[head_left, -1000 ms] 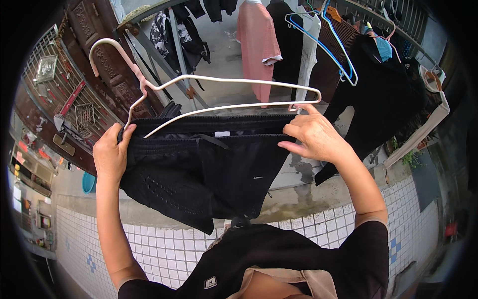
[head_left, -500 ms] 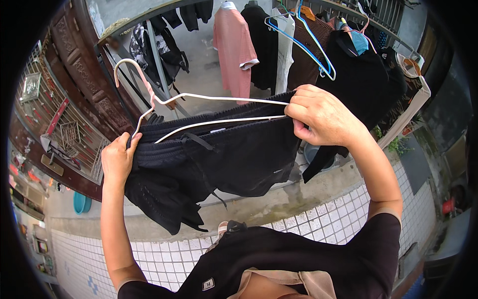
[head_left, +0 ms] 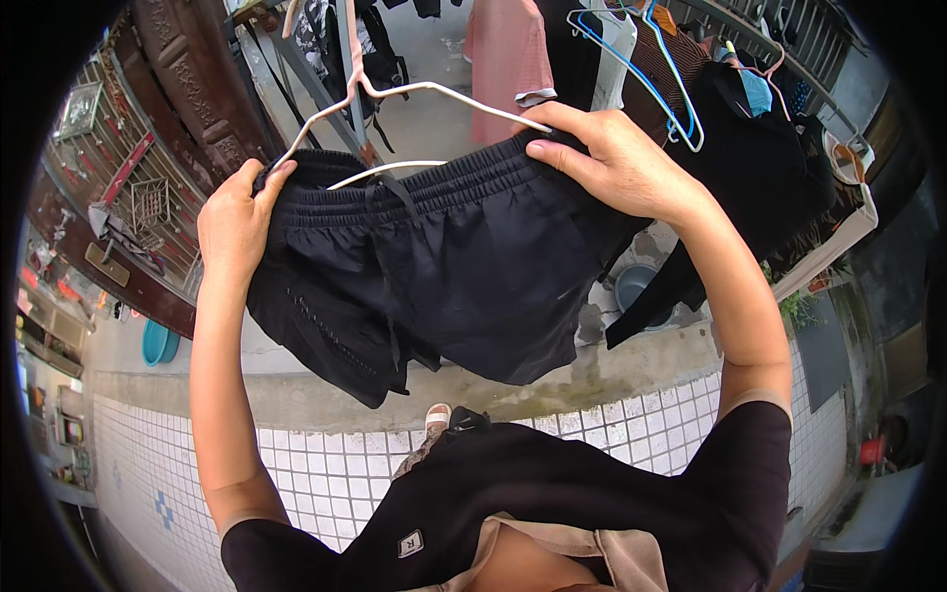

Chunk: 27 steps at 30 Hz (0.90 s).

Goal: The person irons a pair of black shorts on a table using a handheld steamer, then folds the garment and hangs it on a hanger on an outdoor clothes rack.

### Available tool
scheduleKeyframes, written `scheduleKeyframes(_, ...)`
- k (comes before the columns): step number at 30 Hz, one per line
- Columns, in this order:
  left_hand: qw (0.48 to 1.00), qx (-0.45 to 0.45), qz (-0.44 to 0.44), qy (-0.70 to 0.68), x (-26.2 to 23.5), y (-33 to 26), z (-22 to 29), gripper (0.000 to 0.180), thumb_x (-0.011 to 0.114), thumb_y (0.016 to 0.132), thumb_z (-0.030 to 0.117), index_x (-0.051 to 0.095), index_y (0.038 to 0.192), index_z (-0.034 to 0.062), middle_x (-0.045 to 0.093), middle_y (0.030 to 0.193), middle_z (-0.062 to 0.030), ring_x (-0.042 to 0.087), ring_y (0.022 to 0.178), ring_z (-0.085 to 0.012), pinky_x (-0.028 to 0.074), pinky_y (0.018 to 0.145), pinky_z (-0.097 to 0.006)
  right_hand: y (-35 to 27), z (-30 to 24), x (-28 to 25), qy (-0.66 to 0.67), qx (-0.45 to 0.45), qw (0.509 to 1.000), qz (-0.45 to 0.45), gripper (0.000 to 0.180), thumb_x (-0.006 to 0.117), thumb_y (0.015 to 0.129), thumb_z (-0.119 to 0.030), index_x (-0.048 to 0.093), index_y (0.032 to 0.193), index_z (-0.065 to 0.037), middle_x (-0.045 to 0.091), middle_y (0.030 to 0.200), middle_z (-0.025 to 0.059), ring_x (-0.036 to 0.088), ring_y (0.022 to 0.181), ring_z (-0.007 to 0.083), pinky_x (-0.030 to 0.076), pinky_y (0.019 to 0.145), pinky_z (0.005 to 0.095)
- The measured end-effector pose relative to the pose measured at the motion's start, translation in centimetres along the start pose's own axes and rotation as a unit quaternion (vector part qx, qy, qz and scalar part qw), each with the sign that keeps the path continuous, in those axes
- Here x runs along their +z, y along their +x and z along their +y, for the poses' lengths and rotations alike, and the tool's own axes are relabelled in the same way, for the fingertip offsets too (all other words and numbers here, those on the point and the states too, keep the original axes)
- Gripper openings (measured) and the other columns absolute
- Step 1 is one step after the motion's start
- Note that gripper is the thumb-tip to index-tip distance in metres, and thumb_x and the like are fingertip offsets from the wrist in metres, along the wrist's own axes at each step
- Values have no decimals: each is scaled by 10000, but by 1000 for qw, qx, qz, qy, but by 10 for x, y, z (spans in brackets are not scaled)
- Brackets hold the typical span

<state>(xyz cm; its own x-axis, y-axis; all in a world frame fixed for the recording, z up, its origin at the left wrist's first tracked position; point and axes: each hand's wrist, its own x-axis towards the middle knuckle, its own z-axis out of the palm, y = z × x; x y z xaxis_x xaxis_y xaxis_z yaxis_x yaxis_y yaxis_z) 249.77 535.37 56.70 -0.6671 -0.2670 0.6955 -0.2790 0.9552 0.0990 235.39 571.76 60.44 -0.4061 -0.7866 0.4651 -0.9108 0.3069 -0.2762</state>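
At chest height before the person, a pair of black elastic-waisted fabric shorts point(head_left: 464, 266) hangs stretched between both hands, its waistband running left to right, slightly higher at the right. Her left hand point(head_left: 234, 222) is pinched shut on the waistband's left end; her right hand point(head_left: 617, 163) is clamped on the right end, fingers over the top. A thin white wire hanger point(head_left: 395, 109) sits just above and partly inside the waistband, its hook pointing up. Beyond hang a pink garment point(head_left: 508, 59), blue hangers point(head_left: 646, 59) and dark clothes point(head_left: 760, 148) crowding the right; open air lies above left. White tiled floor point(head_left: 326, 474) is below.
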Motion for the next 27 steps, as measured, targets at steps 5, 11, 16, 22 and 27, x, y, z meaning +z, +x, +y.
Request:
scheduleKeyframes(5,982,-53,63,-168,-3,-8,-15,586,816,798,415,678,1236,51,728,1056,-121,687,963,-231,517,841,-335,8,5,2,89,80,991,56,214,627,975,-173,667,1120,-20,696,899,100,616,825,146,485,794,280)
scheduleKeyframes(11,921,-207,69,-322,14,-81,-62,317,782,871,240,727,1111,40,702,877,-24,621,818,-90,483,752,-256,24,26,2,46,152,982,99,234,649,934,-195,688,1116,-52,722,956,147,679,894,232,496,832,323)
scheduleKeyframes(16,883,-280,-5,-377,30,-159,-31,181,771,877,167,750,991,28,675,787,-8,543,682,-48,432,587,-222,70,37,11,3,161,979,122,278,648,917,-215,689,1141,-55,711,985,204,687,918,313,507,844,367)
scheduleKeyframes(22,857,-330,-40,-393,46,-231,-15,113,765,869,95,738,922,0,646,700,0,510,613,-46,408,553,-226,129,67,-12,-120,91,978,146,358,643,913,-295,688,1192,-76,698,1130,216,649,1097,373,483,967,397)
scheduleKeyframes(27,874,-298,18,-382,-7,-241,-29,67,740,870,34,728,906,-21,667,718,-13,508,599,-38,398,555,-203,166,74,-32,-152,81,973,154,374,644,914,-343,701,1188,-96,721,1086,170,675,1055,303,490,934,372)
